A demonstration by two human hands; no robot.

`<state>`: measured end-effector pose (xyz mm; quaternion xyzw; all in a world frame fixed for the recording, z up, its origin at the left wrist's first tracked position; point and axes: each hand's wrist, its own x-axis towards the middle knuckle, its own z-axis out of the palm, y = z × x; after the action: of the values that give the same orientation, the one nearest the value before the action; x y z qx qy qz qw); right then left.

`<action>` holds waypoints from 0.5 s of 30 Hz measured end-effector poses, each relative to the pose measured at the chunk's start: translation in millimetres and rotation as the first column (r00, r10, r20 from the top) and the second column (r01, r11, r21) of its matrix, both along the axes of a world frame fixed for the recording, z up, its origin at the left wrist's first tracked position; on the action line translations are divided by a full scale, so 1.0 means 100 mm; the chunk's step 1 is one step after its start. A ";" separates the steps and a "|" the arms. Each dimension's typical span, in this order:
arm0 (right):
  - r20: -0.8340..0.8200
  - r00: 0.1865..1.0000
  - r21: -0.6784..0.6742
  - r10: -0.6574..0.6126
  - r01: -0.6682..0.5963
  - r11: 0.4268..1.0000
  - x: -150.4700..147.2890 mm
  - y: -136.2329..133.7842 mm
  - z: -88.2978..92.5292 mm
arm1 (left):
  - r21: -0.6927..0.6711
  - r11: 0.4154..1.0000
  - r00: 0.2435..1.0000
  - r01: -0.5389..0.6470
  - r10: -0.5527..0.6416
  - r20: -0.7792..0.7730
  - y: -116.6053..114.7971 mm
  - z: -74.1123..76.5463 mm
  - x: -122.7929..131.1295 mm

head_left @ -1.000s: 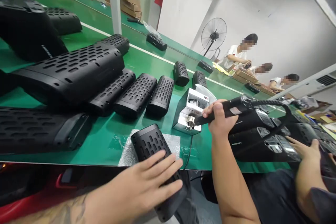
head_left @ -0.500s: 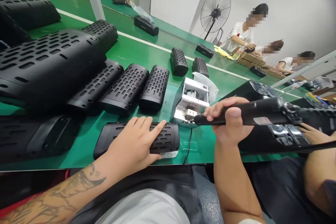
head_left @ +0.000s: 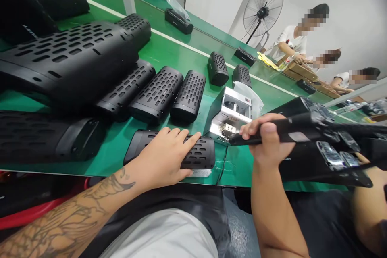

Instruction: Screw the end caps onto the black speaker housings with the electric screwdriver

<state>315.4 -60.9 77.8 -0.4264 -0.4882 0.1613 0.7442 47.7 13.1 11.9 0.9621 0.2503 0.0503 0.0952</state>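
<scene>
My left hand [head_left: 165,157] lies flat, fingers stretched, on top of a black perforated speaker shell [head_left: 202,154] that rests lengthwise on a foam pad [head_left: 202,173] at the near edge of the green table [head_left: 169,54]. My right hand [head_left: 267,143] is closed around a black electric screwdriver [head_left: 298,131]. Its tip points left at the front of a small white screw feeder box [head_left: 232,115]. A coiled cable runs from the tool's rear to the right.
Several black perforated shells [head_left: 157,94] lie in a row behind my left hand, with larger ones [head_left: 69,58] to the left. Black units with panels [head_left: 329,157] are stacked at right, near another person's arm [head_left: 367,193]. Three people and a floor fan [head_left: 262,10] are at the far end.
The shell came from tilted over the table edge to lying flat on the pad, my left hand on top. The screwdriver stays at the feeder box. The view shifted slightly.
</scene>
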 end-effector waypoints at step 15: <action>-0.019 0.962 -0.101 0.271 -0.271 0.957 -0.67 -0.65 0.12 | 0.008 1.000 1.000 0.004 -0.004 0.004 -0.10 0.06 0.02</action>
<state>248.4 -126.0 89.8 -0.3926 -0.5312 0.2876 0.6936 49.3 3.6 17.7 0.9629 0.2479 0.0529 0.0921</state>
